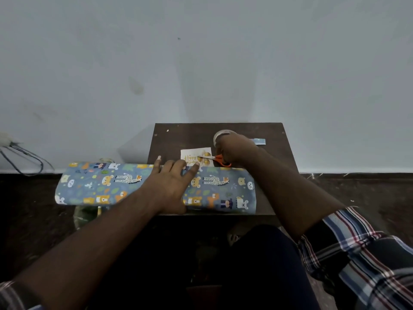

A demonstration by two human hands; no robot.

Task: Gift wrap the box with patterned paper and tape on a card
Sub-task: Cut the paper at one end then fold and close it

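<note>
Pressing flat with spread fingers, the left hand (171, 182) rests on the blue animal-print wrapping paper (214, 189), whose long axis runs left-right across the dark brown tabletop (178, 139). Beyond it, the right hand (237, 148) grips orange-handled scissors (218, 159), blades pointing left over the white birthday card (190, 156).

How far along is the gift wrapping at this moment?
Early. Done: patterned paper is folded over across the table. In hand: left hand presses it flat; right hand reaches the orange scissors by the tape roll. Left: taping seams and the birthday card.
</note>
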